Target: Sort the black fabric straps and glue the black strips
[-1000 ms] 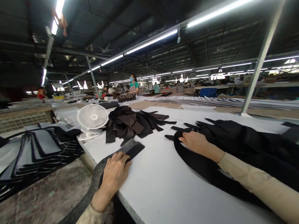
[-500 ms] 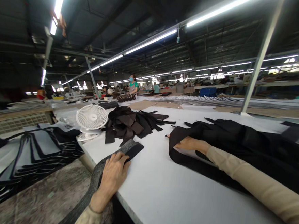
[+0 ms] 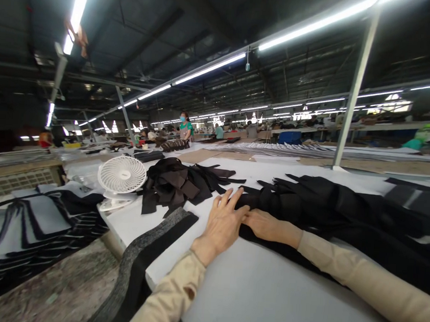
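Note:
My left hand lies over the white table with its fingers spread, its thumb side against my right hand. My right hand is closed on the near end of a black fabric strip; its fingertips are partly hidden behind my left hand. The strip runs right, into a heap of black fabric strips. To the left, a stack of grey-and-black strips hangs over the table edge, untouched. Past my left hand lies a tangled pile of dark brown and black pieces.
A small white fan stands at the left corner of the white table. Lower left lie layered black-and-white pieces. A metal post rises at the table's far side. A masked person stands farther back.
My left hand has let go of the grey-and-black stack and moved right to meet my right hand. The raised loop of black strip at my right hand now lies flatter. The view has shifted slightly.

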The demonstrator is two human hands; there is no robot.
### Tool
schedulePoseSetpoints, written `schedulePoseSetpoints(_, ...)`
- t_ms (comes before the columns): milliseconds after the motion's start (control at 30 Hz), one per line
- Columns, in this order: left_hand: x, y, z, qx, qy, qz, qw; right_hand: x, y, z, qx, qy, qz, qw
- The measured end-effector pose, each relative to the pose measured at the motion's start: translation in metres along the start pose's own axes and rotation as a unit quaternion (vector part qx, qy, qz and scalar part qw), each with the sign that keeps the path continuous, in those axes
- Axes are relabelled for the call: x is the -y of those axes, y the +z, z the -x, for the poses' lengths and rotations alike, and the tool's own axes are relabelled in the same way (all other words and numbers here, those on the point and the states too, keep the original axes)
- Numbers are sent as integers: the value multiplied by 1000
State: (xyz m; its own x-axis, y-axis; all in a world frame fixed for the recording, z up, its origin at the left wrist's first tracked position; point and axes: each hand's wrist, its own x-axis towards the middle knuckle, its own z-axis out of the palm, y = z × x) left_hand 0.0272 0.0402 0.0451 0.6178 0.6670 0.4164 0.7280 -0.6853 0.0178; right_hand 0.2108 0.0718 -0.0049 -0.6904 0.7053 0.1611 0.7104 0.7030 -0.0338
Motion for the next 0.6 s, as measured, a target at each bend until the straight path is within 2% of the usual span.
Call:
schedulePoseSetpoints(100,-1,19,-31,73,-53,59,994,0,3,0,2,6,24,1000)
schedulePoseSetpoints(167,8,28,-37,95,-112,78,986,-1,0,0,21,-1,8,1000)
schedulePoseSetpoints(333,34,33,-27,14,-220,92,971,1,-12,2,63,-7,-20,998)
schedulePoseSetpoints(500,46,36,-26,-40,-285,184,940,3,-20,4,86,22,-19,996)
schedulePoseSetpoints(533,47,38,-26,-47,-295,211,931,5,-22,3,80,34,-22,996)
schedulePoseSetpoints(600,49,44,-27,-60,-300,270,913,11,-27,1,25,60,-42,997)
